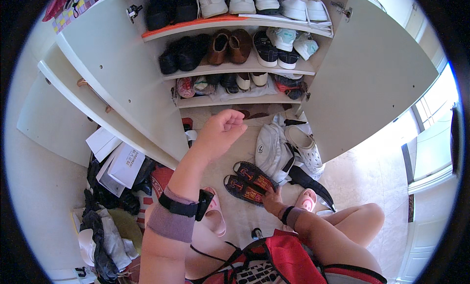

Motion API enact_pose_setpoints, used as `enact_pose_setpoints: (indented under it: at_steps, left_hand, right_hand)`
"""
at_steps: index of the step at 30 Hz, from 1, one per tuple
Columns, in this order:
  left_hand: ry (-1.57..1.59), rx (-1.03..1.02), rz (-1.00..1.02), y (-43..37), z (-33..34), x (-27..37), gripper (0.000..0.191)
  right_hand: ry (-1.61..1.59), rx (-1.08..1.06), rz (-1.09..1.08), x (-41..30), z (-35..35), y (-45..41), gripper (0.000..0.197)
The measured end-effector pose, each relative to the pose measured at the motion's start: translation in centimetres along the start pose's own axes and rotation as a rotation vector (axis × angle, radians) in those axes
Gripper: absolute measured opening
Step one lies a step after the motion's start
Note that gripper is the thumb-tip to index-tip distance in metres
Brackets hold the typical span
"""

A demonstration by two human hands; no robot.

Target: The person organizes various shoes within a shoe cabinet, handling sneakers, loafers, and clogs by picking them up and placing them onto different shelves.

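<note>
My right hand grips the near end of a pair of dark insoles with a red and orange pattern, held side by side low over the floor. In front of the shoe cabinet, my left hand is raised with its fingers curled in, and I see nothing in it. Just beyond the insoles lie a white bag and a white clog with holes. A black strap trails from that pile towards my right knee.
The cabinet's left door and right door stand wide open. Shoes fill its shelves, among them brown shoes. White boxes and bags are heaped at left. Pink slippers are at my feet.
</note>
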State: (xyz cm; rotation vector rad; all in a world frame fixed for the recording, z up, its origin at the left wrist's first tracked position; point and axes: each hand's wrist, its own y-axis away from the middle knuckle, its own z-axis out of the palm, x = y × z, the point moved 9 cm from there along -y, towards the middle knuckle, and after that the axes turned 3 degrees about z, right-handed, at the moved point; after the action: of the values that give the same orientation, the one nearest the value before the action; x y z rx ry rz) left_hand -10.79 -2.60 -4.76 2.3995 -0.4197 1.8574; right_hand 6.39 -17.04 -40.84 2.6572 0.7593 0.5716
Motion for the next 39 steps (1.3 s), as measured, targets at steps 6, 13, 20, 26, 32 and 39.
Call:
enact_pose_setpoints:
  at_steps: [6,13,20,26,32,39]
  left_hand:
    - [0.035,0.040,0.000,-0.1,-0.2,0.2,0.026]
    - [0.018,-0.018,-0.010,-0.3,0.9,-0.2,0.025]
    - [0.127,0.025,0.009,-0.7,0.9,0.5,0.024]
    - [0.289,0.131,0.005,-0.9,0.2,1.3,0.019]
    - [0.355,0.219,0.009,-2.0,-0.2,0.4,0.014]
    - [0.330,0.205,0.058,-3.1,0.4,0.5,0.016]
  right_hand:
    - [-0.424,0.011,-0.058,1.5,2.3,0.4,0.021]
    - [-0.374,-0.123,-0.174,2.4,2.2,0.5,0.026]
    - [-0.692,0.336,-0.328,7.8,-14.4,0.8,0.029]
    - [-0.901,0.868,-0.140,17.3,-30.4,2.3,0.022]
    - [-0.802,1.328,0.114,25.4,-41.1,-0.4,0.020]
    - [-0.620,1.325,0.095,25.3,-40.0,-5.5,0.017]
